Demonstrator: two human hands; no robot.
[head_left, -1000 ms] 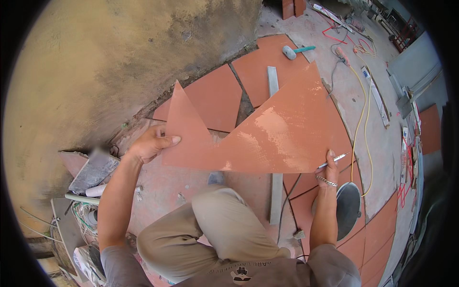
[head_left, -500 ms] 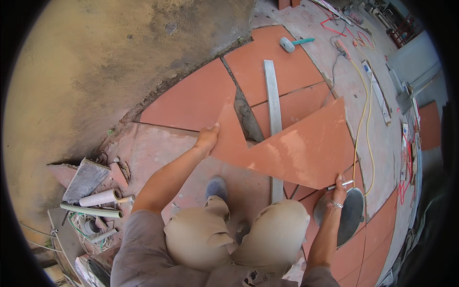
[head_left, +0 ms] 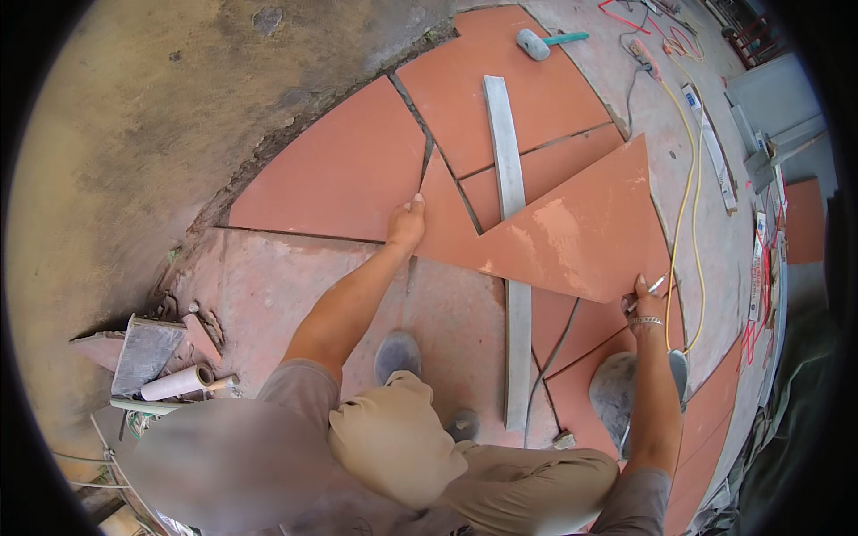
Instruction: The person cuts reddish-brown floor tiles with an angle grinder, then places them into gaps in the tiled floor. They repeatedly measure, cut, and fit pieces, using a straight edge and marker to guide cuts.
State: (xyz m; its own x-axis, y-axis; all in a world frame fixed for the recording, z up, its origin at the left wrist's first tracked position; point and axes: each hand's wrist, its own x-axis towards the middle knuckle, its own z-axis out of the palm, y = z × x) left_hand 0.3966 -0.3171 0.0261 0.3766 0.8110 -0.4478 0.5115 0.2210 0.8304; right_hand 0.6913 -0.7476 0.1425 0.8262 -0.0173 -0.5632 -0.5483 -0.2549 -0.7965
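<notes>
Likely for balance, your left hand (head_left: 407,223) and right hand (head_left: 640,302), which holds a pen (head_left: 658,284), grip the notched tile's (head_left: 572,228) ends, spike (head_left: 438,192) toward the floor's (head_left: 281,286) walled edge.

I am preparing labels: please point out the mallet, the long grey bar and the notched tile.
Mallet (head_left: 534,45), head view: on its grey head.
Long grey bar (head_left: 504,147), head view: on its upper part.
Notched tile (head_left: 565,229), head view: broad part right of the notch.

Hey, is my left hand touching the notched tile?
Touching: the head view shows the left hand gripping the notched tile at its left edge.
</notes>
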